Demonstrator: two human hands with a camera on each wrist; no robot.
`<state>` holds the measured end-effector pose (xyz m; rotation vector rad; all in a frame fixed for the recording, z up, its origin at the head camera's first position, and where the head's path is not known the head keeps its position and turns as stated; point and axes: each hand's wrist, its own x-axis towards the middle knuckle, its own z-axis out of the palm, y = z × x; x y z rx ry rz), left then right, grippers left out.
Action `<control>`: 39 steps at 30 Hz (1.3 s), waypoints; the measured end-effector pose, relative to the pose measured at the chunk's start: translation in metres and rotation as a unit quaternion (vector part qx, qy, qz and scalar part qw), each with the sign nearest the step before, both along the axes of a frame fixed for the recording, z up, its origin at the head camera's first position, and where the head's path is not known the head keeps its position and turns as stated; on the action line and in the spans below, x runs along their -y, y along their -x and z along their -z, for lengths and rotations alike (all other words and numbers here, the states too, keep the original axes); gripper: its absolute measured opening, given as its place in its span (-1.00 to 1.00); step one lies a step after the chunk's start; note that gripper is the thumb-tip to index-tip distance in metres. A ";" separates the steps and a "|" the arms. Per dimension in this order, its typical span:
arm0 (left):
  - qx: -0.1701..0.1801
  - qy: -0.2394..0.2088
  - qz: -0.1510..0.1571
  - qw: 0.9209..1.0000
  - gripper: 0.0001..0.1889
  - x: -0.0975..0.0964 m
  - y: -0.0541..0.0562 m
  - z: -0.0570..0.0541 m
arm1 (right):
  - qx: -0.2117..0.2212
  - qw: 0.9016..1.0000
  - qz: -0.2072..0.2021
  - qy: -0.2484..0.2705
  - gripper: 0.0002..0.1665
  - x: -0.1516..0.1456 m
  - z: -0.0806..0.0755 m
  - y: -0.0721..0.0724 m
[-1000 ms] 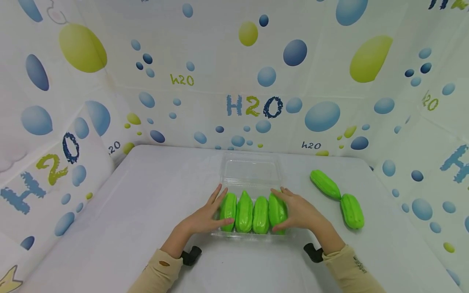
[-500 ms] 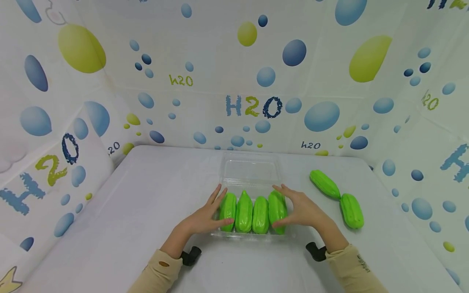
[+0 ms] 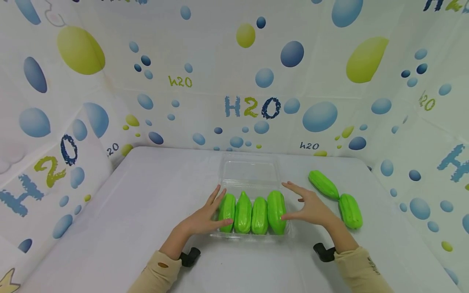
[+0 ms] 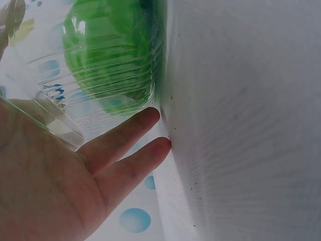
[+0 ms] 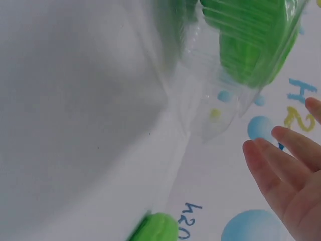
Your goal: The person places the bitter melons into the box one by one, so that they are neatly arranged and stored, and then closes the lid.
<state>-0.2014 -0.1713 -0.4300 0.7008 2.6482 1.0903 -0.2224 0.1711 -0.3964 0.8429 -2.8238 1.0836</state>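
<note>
Several shiny green ridged vegetables, cucumber-like in shape, stand side by side in a clear plastic clamshell box [image 3: 253,236], its lid [image 3: 250,169] folded back. My left hand [image 3: 205,216] rests at the box's left side, fingers spread and thumb reaching over the leftmost vegetable [image 3: 226,209]. In the left wrist view, two straight fingers [image 4: 123,133] lie along the ribbed outer wall. My right hand [image 3: 309,207] is beside the box's right end, holding nothing; its thumb tip overlaps the edge of the rightmost vegetable [image 3: 275,211]. Its fingers appear extended and apart from the box in the right wrist view.
Two more green vegetables lie on the white table [image 3: 154,195] to the right, the farther one [image 3: 323,184] touching the nearer one [image 3: 350,211] end to end. A printed curtain [image 3: 205,49] surrounds the table at the back and sides.
My right hand has let go of the rightmost vegetable and drawn back to the right, its fingers opening. That vegetable now stands in the box. The left hand has stayed in place.
</note>
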 end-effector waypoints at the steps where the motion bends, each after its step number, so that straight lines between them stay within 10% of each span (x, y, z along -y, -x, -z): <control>1: 0.000 -0.001 0.000 1.000 0.00 0.000 0.000 0.000 | 0.001 1.000 0.003 0.004 0.10 -0.003 0.000 0.000; 39: 0.000 0.003 -0.008 1.000 0.00 -0.001 -0.001 0.000 | 0.018 0.991 0.125 -0.043 0.15 -0.093 -0.021 -0.006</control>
